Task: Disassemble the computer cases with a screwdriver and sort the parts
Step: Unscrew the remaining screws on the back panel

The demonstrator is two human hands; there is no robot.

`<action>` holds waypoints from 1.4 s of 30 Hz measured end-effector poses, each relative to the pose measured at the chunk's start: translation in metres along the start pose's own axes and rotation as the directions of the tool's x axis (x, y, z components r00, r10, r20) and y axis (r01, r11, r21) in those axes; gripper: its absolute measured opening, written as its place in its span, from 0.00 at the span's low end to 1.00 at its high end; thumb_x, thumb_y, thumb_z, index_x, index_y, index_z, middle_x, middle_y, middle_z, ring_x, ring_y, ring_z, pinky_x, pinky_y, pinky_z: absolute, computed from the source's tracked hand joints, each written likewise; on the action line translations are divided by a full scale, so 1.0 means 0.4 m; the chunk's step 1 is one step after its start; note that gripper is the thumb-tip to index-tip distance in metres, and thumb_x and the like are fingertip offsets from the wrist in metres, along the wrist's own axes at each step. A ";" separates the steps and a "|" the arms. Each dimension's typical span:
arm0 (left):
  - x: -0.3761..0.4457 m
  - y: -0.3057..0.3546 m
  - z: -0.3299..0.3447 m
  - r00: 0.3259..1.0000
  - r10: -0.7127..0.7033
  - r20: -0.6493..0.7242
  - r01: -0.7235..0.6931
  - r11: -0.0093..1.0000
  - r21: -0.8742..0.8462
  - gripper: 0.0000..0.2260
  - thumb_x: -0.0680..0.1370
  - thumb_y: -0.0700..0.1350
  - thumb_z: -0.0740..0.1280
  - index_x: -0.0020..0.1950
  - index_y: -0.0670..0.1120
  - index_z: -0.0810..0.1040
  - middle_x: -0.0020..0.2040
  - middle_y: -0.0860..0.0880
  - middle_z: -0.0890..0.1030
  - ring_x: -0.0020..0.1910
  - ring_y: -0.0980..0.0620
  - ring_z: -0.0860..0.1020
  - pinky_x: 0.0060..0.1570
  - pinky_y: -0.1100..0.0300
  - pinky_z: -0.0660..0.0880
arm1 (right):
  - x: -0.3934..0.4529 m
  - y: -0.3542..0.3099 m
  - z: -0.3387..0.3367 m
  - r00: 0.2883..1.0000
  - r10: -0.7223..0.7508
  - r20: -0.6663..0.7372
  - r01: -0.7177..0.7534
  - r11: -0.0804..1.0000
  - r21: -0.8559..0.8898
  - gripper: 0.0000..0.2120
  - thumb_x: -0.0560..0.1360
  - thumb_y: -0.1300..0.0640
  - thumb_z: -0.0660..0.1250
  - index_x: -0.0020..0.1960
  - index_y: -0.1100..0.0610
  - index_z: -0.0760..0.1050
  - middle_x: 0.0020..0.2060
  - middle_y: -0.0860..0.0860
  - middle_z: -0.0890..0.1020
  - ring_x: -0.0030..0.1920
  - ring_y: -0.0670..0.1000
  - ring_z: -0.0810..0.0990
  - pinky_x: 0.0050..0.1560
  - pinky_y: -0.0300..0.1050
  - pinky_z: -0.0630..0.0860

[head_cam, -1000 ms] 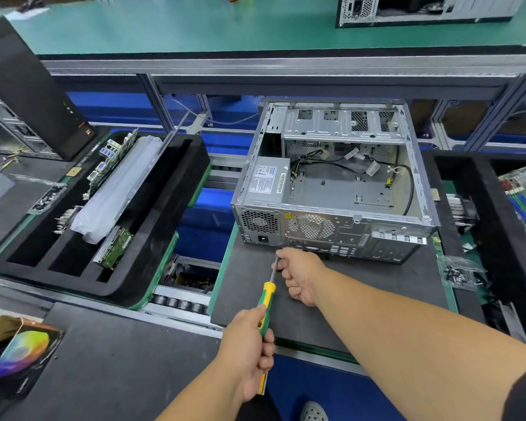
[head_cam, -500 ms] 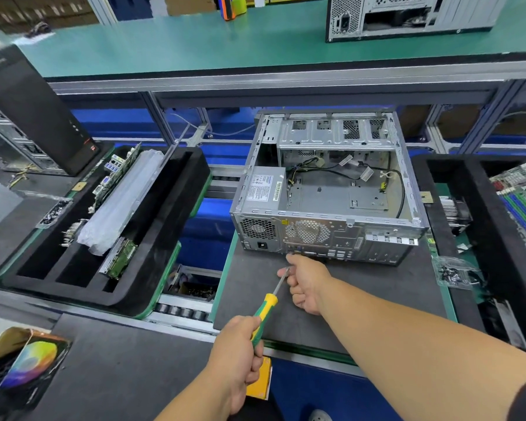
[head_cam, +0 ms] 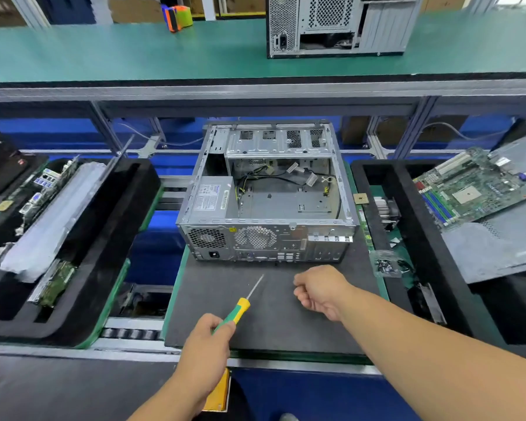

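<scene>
Grey foam matting [head_cam: 286, 323] covers the work pallet on a roller line, under a green-topped upper shelf [head_cam: 104, 53] where a second silver tower case [head_cam: 334, 24] stands. An opened silver steel computer case [head_cam: 266, 192] lies on its side at the far edge of the mat, its rear panel toward the person and a grey power supply [head_cam: 210, 197] in its near-left corner. Since half a second ago the hands have parted: the right hand [head_cam: 321, 290], then pinching the shaft at the case's rear panel, has let go and now hangs over the mat with fingers curled; whether it holds a screw cannot be told. The left hand [head_cam: 207, 354] grips the green-and-yellow-handled screwdriver [head_cam: 240, 308], whose tip has drawn back from the panel and points at it across bare mat. Black foam sorting trays flank the mat: the left tray [head_cam: 110, 253] holds circuit boards, and a green motherboard [head_cam: 471, 186] lies above the right tray [head_cam: 407, 238].
</scene>
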State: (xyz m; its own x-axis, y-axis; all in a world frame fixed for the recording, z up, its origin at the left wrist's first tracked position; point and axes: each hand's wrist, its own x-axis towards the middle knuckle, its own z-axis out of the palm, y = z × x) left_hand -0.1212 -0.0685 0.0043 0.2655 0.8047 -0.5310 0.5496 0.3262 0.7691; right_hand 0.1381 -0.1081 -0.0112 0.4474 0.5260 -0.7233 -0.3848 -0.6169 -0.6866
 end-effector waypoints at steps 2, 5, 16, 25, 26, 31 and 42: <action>0.007 0.016 0.028 0.999 0.030 0.029 -0.031 0.999 0.026 0.11 0.81 0.50 0.66 0.44 0.45 0.71 0.29 0.50 0.74 0.29 0.51 0.67 0.34 0.55 0.64 | -0.013 -0.020 -0.067 0.998 -0.021 -0.066 0.020 0.999 -0.028 0.03 0.76 0.67 0.68 0.48 0.65 0.79 0.32 0.59 0.80 0.27 0.51 0.76 0.30 0.43 0.78; 0.016 0.037 0.072 0.997 0.039 0.072 -0.042 0.998 0.044 0.11 0.82 0.50 0.65 0.45 0.45 0.71 0.29 0.50 0.73 0.29 0.52 0.67 0.34 0.55 0.64 | -0.031 -0.045 -0.151 0.988 -0.046 -0.145 0.043 0.999 -0.026 0.02 0.74 0.72 0.67 0.45 0.68 0.78 0.34 0.61 0.80 0.27 0.52 0.79 0.33 0.45 0.81; 0.022 0.058 0.142 0.988 0.016 0.154 -0.028 0.997 0.076 0.11 0.83 0.49 0.65 0.47 0.42 0.71 0.28 0.49 0.73 0.28 0.51 0.65 0.31 0.55 0.61 | -0.037 0.007 -0.410 0.886 0.052 -0.461 0.017 0.989 0.144 0.14 0.75 0.74 0.67 0.59 0.66 0.76 0.48 0.58 0.80 0.38 0.52 0.82 0.33 0.42 0.82; 0.015 0.071 0.142 0.984 0.018 0.178 -0.029 0.998 0.061 0.11 0.83 0.49 0.64 0.49 0.42 0.73 0.30 0.49 0.75 0.28 0.51 0.66 0.31 0.56 0.62 | 0.043 -0.049 -0.452 0.880 0.276 -0.386 -0.046 0.859 0.510 0.05 0.81 0.68 0.64 0.56 0.65 0.76 0.42 0.57 0.79 0.42 0.52 0.83 0.50 0.43 0.83; 0.015 0.071 0.137 0.985 0.018 0.173 -0.029 0.998 0.063 0.11 0.83 0.49 0.64 0.49 0.42 0.73 0.30 0.49 0.75 0.29 0.51 0.66 0.31 0.56 0.62 | 0.047 -0.056 -0.451 0.881 0.285 -0.377 -0.046 0.846 0.532 0.04 0.81 0.68 0.64 0.54 0.66 0.76 0.43 0.57 0.79 0.41 0.52 0.81 0.54 0.45 0.82; 0.018 0.075 0.121 0.986 0.007 0.165 -0.016 0.998 0.053 0.12 0.83 0.49 0.64 0.50 0.40 0.73 0.30 0.47 0.74 0.30 0.50 0.66 0.32 0.55 0.62 | 0.038 -0.083 -0.441 0.874 0.290 -0.389 0.028 0.769 0.638 0.19 0.82 0.68 0.55 0.72 0.68 0.68 0.71 0.58 0.73 0.69 0.61 0.74 0.69 0.60 0.74; 0.013 0.091 0.123 0.979 -0.014 0.202 0.005 0.999 0.046 0.11 0.84 0.48 0.64 0.53 0.39 0.73 0.32 0.46 0.74 0.27 0.51 0.65 0.30 0.56 0.61 | -0.018 -0.094 -0.428 0.875 0.240 -0.420 0.152 0.687 0.710 0.24 0.84 0.61 0.49 0.79 0.64 0.61 0.76 0.59 0.69 0.73 0.60 0.72 0.66 0.54 0.76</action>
State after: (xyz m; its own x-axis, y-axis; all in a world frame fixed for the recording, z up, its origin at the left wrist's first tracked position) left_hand -0.0610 -0.0768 0.0120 0.4121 0.6835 -0.6025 0.5866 0.3070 0.7494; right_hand 0.2875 -0.1889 0.0324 0.6383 0.0668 -0.7669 -0.7697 0.0720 -0.6344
